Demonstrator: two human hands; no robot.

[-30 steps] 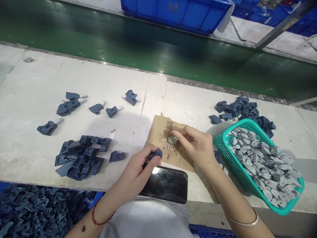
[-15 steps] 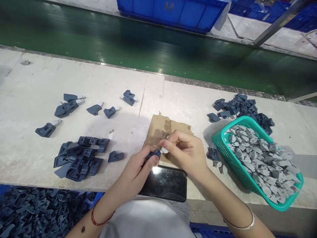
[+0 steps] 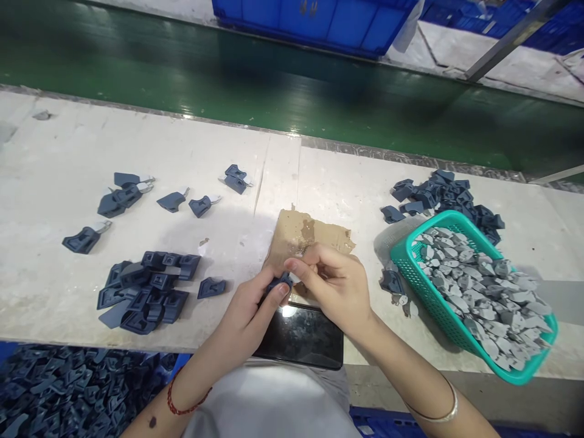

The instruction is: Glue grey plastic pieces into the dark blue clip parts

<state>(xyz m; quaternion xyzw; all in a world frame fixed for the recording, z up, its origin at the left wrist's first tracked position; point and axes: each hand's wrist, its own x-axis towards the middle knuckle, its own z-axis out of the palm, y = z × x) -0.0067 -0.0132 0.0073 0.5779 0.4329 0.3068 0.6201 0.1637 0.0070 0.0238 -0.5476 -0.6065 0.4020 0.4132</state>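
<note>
My left hand pinches a dark blue plastic part above the front edge of a brown cardboard piece. Against that part my right hand holds a small light grey piece, mostly covered by the fingers. Under my hands lies a black phone. A pile of blue parts sits to the left, and several blue parts with light pieces attached lie behind it. A green basket on the right holds many grey pieces.
More blue parts are heaped behind the basket, with a few pieces on its left. A bin of blue parts is below the table at left. Beyond the white table run a green strip and a blue crate.
My right hand has moved slightly left, bringing the light grey piece up against the blue part. My left hand has barely moved.
</note>
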